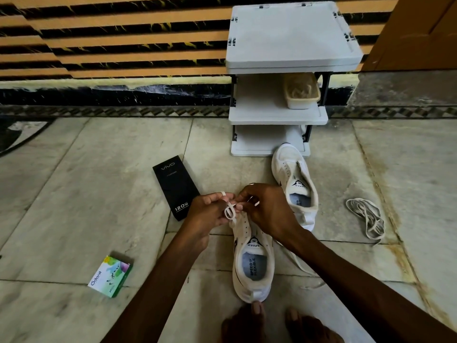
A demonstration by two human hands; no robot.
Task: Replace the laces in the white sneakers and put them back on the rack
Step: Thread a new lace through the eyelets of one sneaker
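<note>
"What's the biggest thing?"

"The pale stone floor [74, 194]. At its far edge, by the striped wall, stands the white plastic shoe rack with three shelves [291, 38]."

"Where are the shoes?"

"Both are on the floor in front of the rack. The far white sneaker [294, 184] has its toe right at the rack's bottom front edge. The near white sneaker [254, 268] lies in the middle, with its heel touching a bare toe [257, 308]."

"And the hands?"

"The left hand [207, 211] and right hand [267, 209] are close together over the near sneaker's front. Both pinch a flat white lace [230, 211] looped between them."

"Anything else?"

"A long black cardboard box [176, 186] lies left of the hands. A loose pile of white lace [366, 216] lies off to the right. A small green and white box [110, 276] lies near the left."
</note>
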